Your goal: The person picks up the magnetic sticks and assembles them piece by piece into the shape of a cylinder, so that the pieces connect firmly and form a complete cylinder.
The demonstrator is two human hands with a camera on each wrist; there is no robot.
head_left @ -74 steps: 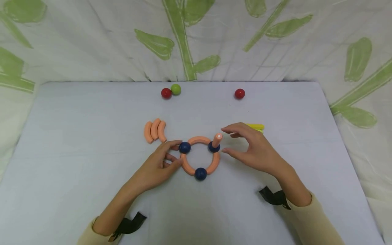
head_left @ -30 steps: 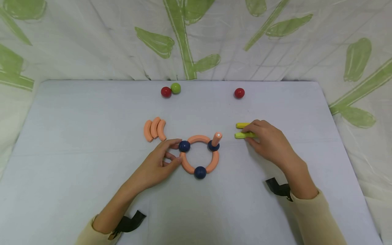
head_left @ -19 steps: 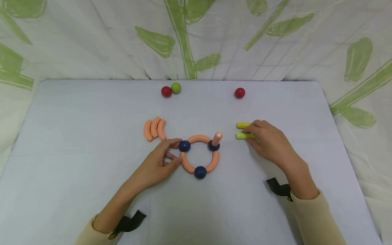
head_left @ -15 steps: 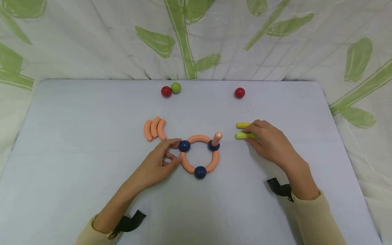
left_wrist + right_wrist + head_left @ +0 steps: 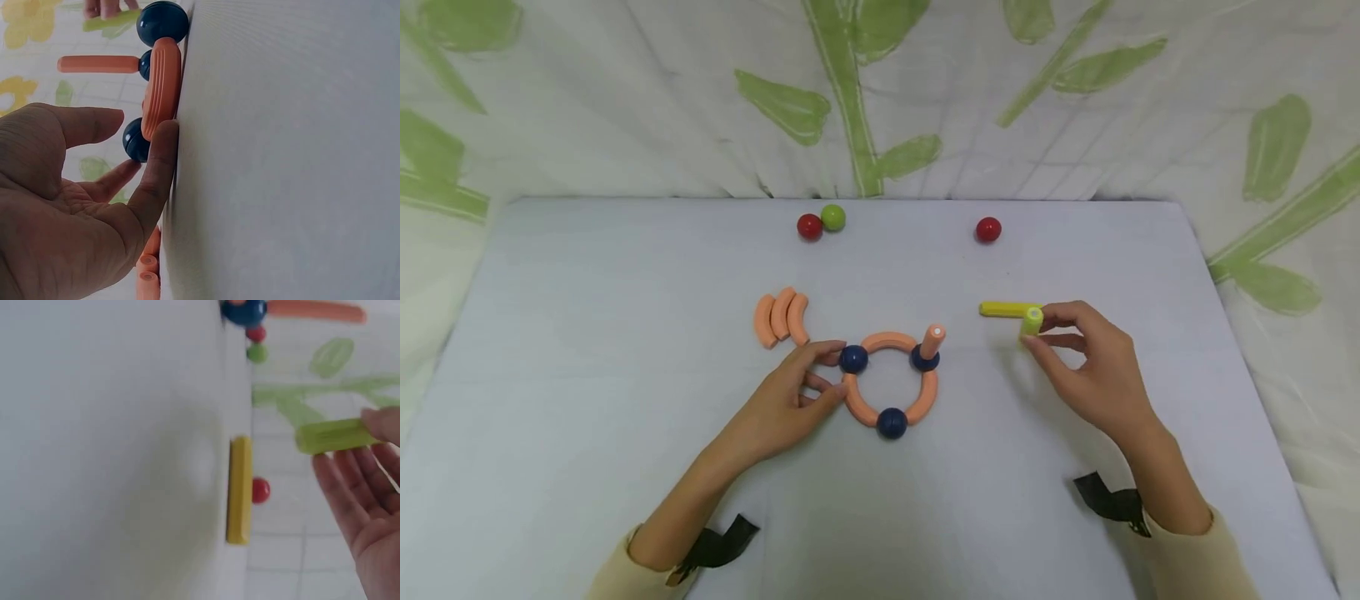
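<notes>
A ring (image 5: pixel 889 379) of orange curved pieces and three dark blue balls lies mid-table. An orange stick (image 5: pixel 932 340) stands tilted on its right-hand blue ball (image 5: pixel 924 360). My left hand (image 5: pixel 833 371) rests at the ring's left side; in the left wrist view a fingertip touches the left blue ball (image 5: pixel 134 140) and the thumb lies against an orange curve (image 5: pixel 161 87). My right hand (image 5: pixel 1039 331) pinches a light green stick (image 5: pixel 1031 321) just above the table, right of the ring. The right wrist view shows that green stick (image 5: pixel 331 435) in the fingertips, with a yellow stick (image 5: pixel 239 490) on the table beneath.
The yellow stick (image 5: pixel 1006 309) lies just left of my right hand. Three spare orange curved pieces (image 5: pixel 781 317) sit left of the ring. At the back are a red ball (image 5: pixel 808 227) touching a green ball (image 5: pixel 832 217), and another red ball (image 5: pixel 988 229). A leaf-print cloth hangs behind.
My right hand left the orange stick, went right to the two sticks, then picked the green one up and turned it end-on. The yellow stick stayed down. The left hand has not moved.
</notes>
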